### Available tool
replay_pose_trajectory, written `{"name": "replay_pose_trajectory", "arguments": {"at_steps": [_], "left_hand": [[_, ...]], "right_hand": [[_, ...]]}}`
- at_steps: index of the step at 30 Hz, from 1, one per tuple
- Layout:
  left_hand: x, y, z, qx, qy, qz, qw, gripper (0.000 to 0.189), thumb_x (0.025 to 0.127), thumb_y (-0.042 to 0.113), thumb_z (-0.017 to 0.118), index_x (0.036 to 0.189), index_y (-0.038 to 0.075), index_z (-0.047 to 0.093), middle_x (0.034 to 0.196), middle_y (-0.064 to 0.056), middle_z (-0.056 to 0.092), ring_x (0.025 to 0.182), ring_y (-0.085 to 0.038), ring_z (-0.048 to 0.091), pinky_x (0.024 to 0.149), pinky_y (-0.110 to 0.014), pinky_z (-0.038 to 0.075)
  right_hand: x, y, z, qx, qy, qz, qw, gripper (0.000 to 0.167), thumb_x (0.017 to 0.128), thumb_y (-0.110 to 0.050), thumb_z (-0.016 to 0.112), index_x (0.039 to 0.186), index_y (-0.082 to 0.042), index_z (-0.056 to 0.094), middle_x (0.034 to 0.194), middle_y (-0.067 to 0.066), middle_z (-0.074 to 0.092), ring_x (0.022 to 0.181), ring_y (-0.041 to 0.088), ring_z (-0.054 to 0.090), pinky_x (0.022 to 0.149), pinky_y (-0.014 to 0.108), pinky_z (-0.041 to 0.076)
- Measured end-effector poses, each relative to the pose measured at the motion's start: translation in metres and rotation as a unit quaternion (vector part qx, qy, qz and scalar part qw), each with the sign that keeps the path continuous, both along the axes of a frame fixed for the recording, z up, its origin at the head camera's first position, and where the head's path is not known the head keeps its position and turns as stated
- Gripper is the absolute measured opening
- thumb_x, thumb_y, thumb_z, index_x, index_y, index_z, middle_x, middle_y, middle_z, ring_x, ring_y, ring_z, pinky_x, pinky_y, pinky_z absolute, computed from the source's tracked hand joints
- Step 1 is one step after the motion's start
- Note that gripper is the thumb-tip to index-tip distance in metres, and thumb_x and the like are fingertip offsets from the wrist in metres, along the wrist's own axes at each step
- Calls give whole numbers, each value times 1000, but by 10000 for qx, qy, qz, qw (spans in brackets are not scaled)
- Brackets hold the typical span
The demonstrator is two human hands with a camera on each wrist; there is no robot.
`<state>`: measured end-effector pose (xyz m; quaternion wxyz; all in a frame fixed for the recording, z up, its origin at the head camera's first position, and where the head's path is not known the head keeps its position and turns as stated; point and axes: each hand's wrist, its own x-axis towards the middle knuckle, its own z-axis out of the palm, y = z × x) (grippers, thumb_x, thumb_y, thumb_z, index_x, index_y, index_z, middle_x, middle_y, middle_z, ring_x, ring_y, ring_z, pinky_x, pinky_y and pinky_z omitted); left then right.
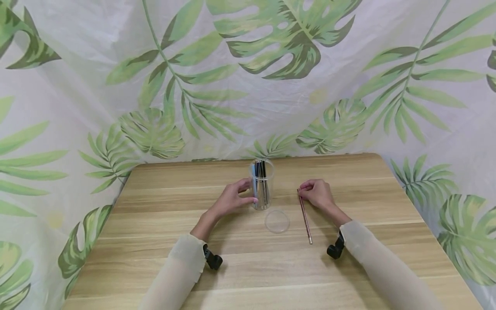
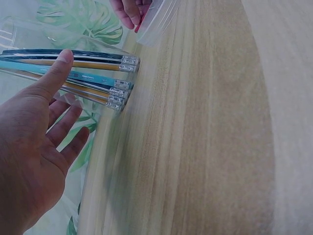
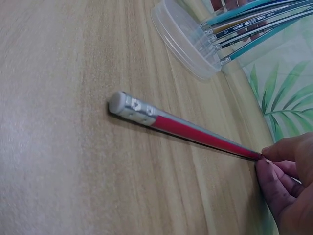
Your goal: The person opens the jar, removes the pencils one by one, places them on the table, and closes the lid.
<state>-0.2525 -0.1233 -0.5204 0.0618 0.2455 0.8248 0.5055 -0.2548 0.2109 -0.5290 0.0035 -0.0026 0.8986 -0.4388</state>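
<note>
Near the back of the table a tall clear plastic cup (image 1: 267,189) stands upright with several pencils (image 2: 78,68) inside, eraser ends down. My left hand (image 1: 232,199) holds the cup from its left side, thumb (image 2: 58,71) on the near wall and fingers behind. To the right, my right hand (image 1: 318,193) pinches the far end of a red pencil (image 3: 195,131) between thumb and fingertips. This pencil lies along the tabletop, its white eraser (image 3: 117,103) toward the near side. A clear round lid (image 1: 277,221) lies between the cup and the red pencil.
The wood-grain table (image 1: 248,275) has rounded back corners. Behind it hangs a white cloth (image 1: 271,107) printed with green leaves. Each wrist wears a small black camera, one on the left (image 1: 213,260) and one on the right (image 1: 335,249).
</note>
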Motion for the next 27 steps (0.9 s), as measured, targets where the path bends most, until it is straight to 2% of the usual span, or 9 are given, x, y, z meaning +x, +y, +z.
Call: {"name": "replay_pose_trajectory", "arguments": {"at_steps": [5, 10, 13, 17, 27], "left_hand": [[1, 0, 0, -36, 13, 35, 10000, 74, 88, 16, 89, 150, -3, 53, 146, -22, 62, 136, -41, 60, 117, -48, 49], [1, 1, -1, 21, 9, -41, 10000, 74, 89, 15, 88, 151, -3, 53, 147, -22, 62, 136, -40, 60, 118, -48, 48], [2, 1, -1, 72, -30, -56, 10000, 74, 89, 15, 88, 151, -3, 52, 148, -21, 61, 137, -40, 59, 118, -49, 48], [2, 1, -1, 119, -78, -44, 9999, 74, 88, 15, 88, 151, -2, 53, 149, -21, 61, 138, -40, 59, 118, -52, 47], [2, 1, 1, 53, -31, -2, 10000, 77, 89, 16, 88, 152, -5, 50, 149, -22, 59, 137, -40, 59, 117, -51, 48]], "right_hand": [[1, 0, 1, -110, -6, 38, 9999, 13, 88, -7, 84, 98, 0, 80, 88, 10, 80, 71, 11, 73, 65, 17, 56], [3, -1, 5, -601, -90, 114, 9981, 16, 91, -3, 80, 103, 6, 77, 95, 18, 80, 75, 22, 78, 65, 23, 64], [2, -1, 10, -472, 96, 191, 9987, 20, 92, -7, 81, 106, 6, 77, 98, 18, 80, 81, 22, 77, 69, 23, 63], [-1, -3, 23, -159, 394, 376, 9984, 25, 93, -14, 81, 110, 3, 78, 101, 15, 80, 86, 21, 74, 71, 19, 57], [-2, -14, 67, -560, 672, 990, 9912, 24, 96, -18, 81, 115, -3, 78, 108, 14, 79, 97, 27, 74, 73, 18, 58]]}}
